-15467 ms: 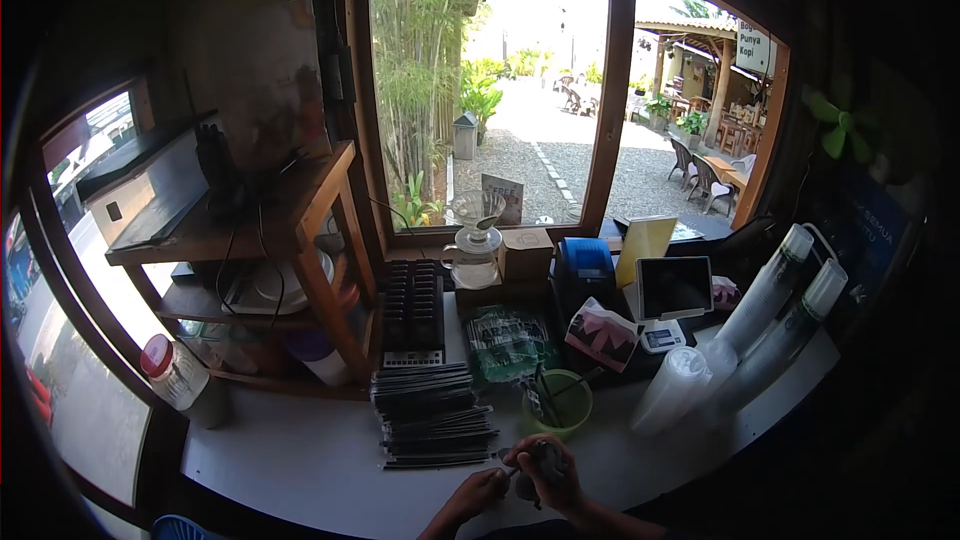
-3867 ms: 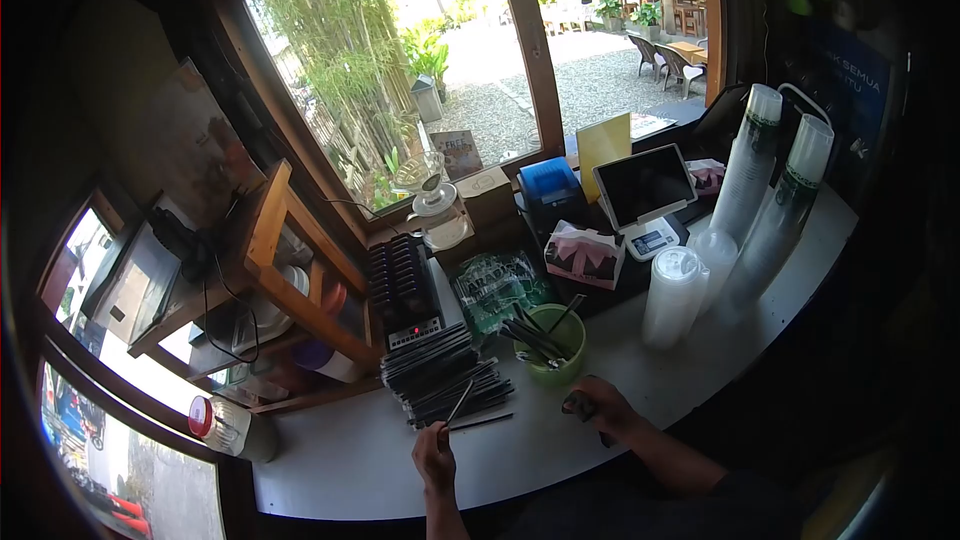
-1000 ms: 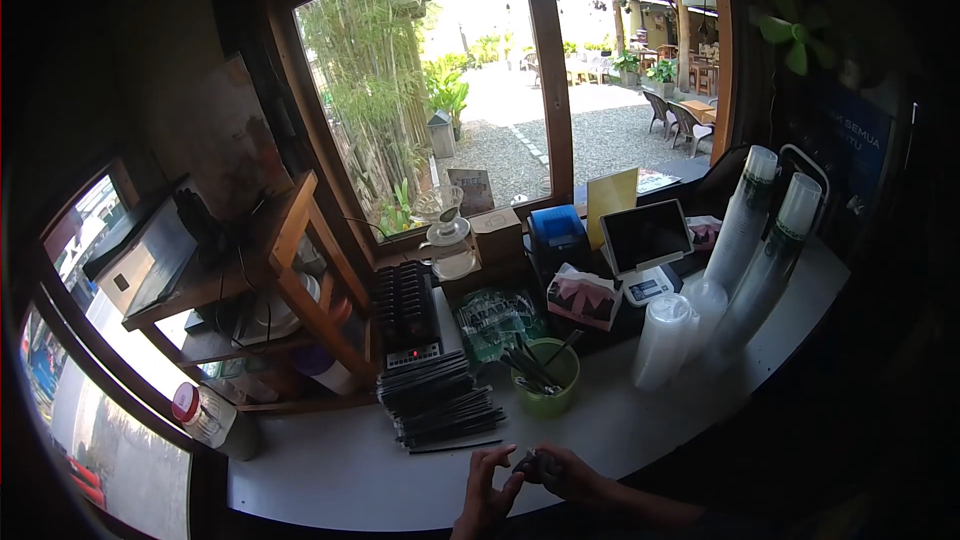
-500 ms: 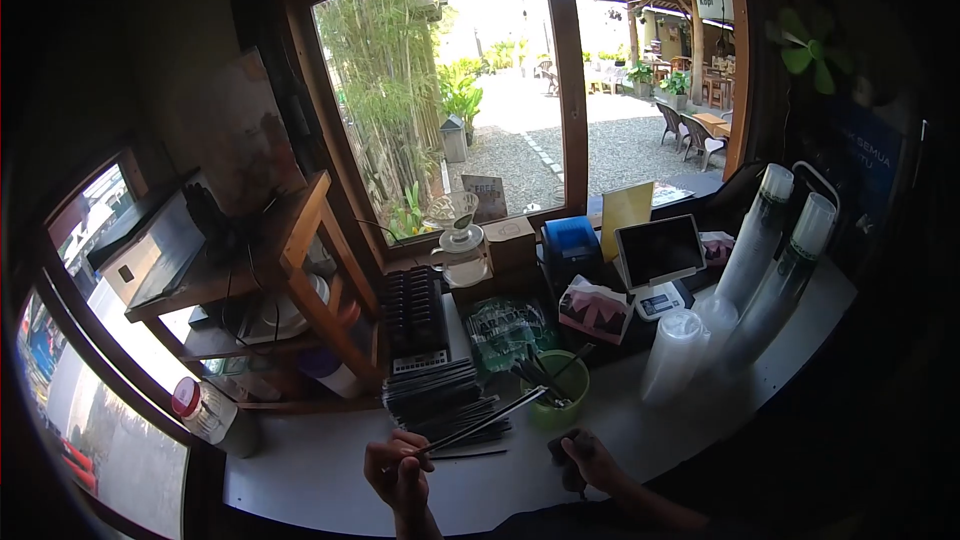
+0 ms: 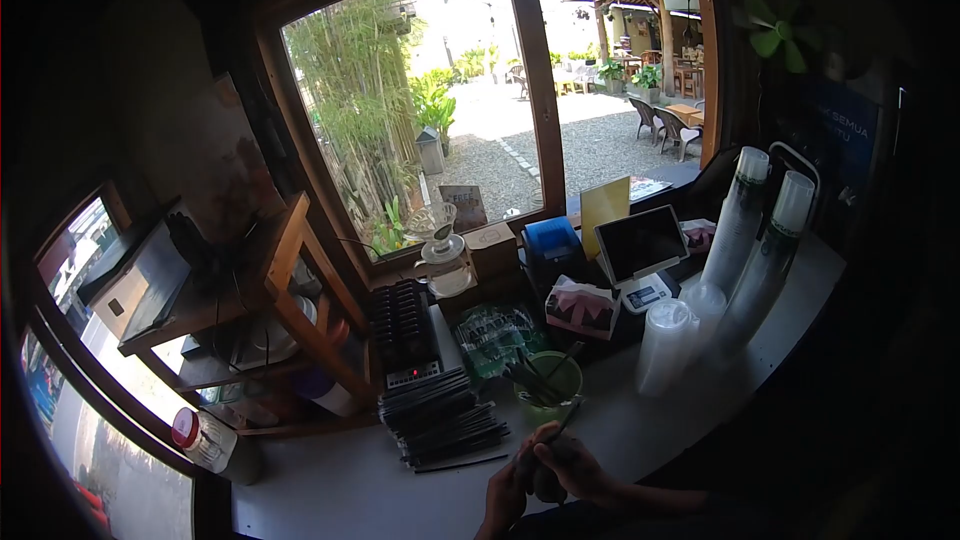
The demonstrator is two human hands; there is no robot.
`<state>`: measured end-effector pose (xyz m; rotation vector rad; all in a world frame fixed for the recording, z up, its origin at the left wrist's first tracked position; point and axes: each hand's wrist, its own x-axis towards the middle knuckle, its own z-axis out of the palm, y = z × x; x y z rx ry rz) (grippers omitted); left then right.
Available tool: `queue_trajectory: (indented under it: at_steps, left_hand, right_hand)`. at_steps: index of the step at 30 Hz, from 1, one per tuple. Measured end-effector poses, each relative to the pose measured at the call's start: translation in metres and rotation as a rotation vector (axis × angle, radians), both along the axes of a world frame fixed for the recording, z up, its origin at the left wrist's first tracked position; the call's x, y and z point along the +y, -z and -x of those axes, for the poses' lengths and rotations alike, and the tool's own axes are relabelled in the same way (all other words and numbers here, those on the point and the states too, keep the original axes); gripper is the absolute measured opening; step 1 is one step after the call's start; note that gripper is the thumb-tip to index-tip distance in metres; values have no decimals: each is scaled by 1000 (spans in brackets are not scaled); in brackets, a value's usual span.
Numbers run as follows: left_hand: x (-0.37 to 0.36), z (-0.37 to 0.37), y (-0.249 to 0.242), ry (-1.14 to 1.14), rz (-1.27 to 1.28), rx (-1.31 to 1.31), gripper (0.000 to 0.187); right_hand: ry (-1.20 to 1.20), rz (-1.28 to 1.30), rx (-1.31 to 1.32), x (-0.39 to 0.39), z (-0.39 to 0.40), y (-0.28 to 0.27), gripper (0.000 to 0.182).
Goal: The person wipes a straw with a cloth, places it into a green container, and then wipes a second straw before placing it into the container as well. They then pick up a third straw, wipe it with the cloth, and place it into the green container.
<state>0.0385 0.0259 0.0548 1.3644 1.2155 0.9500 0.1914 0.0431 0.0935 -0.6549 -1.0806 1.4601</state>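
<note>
My left hand [image 5: 515, 480] and my right hand [image 5: 580, 472] meet low in front of me at the counter's near side. Both are closed. A thin dark straw [image 5: 571, 414] sticks up from between the fingers, its lower part hidden. My right hand is wrapped around a dark, rounded object [image 5: 548, 487] whose kind I cannot make out. Just beyond the hands stands a light green cup [image 5: 553, 414] with several dark, thin pieces in it. To the left lies a pile of dark, slim wrapped straws [image 5: 440, 418], one of them apart at the near edge.
Clear plastic cups [image 5: 668, 345] stand in stacks on the right, near a tablet screen [image 5: 643, 244] and a tissue box [image 5: 581, 310]. Behind the green cup lies a green bag [image 5: 497, 336]. A wooden shelf [image 5: 290, 285] and a red-lidded jar [image 5: 205, 440] are at the left.
My left hand has moved right and down with the straw, meeting my right hand. The straw now points more steeply up. The view has shifted slightly.
</note>
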Motion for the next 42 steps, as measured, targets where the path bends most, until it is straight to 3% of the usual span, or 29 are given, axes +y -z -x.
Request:
queue_trajectory:
  at_steps: [1, 2, 5, 9, 13, 17, 19, 22, 23, 27, 29, 31, 34, 37, 38, 39, 42]
  left_hand:
    - [-2, -5, -20, -31, -29, -1, 46]
    - [-3, -4, -29, 26, -54, 50, 56]
    - [-4, -5, -11, 82, -74, 19, 48]
    - [3, -10, 12, 101, -66, -56, 46]
    - [-10, -12, 0, 33, 32, -131, 44]
    - [-9, -7, 51, 194, 89, -156, 39]
    - [-12, -7, 61, 149, 184, -52, 37]
    - [-14, -12, 57, 161, 170, -73, 35]
    - [-14, -14, 53, 184, 156, -107, 34]
    - [-20, -40, 30, 119, -49, -156, 29]
    - [-10, -41, 76, 63, -155, -177, 23]
    - [-14, -34, -2, -137, -362, -144, 28]
    - [-9, -15, -54, 74, -574, 56, 36]
    - [3, -4, -46, 220, -710, 160, 40]
    - [8, 0, -44, 222, -746, 166, 39]
    - [11, 3, -44, 222, -782, 173, 37]
    - [5, 3, -91, 248, -529, 139, 18]
  right_hand:
    - [-80, 58, -53, -7, 3, 12, 22]
    - [61, 31, -60, -17, 6, 1, 21]
    - [239, -77, 92, -21, -4, -34, 21]
    - [290, -148, -43, -24, -1, -43, 31]
    - [224, -64, -358, -20, 0, 14, 35]
    - [274, -105, -12, -28, -12, -28, 21]
    - [374, -117, -44, -26, -17, -28, 22]
    - [296, 6, -96, -31, -15, -13, 23]
    - [287, -15, -262, -34, -16, -9, 25]
    - [364, -53, -372, -44, -13, 37, 25]
    - [389, -84, -464, -44, -19, 50, 22]
    - [357, -102, -598, -42, -32, 58, 19]
    - [-12, 676, 515, -39, -35, 55, 18]
    - [78, -102, -428, -52, -25, 33, 20]
    - [-117, 529, 209, -45, -27, 72, 26]
    - [-146, 557, 244, -44, -27, 79, 27]
    - [-186, 614, 281, -43, -21, 71, 31]
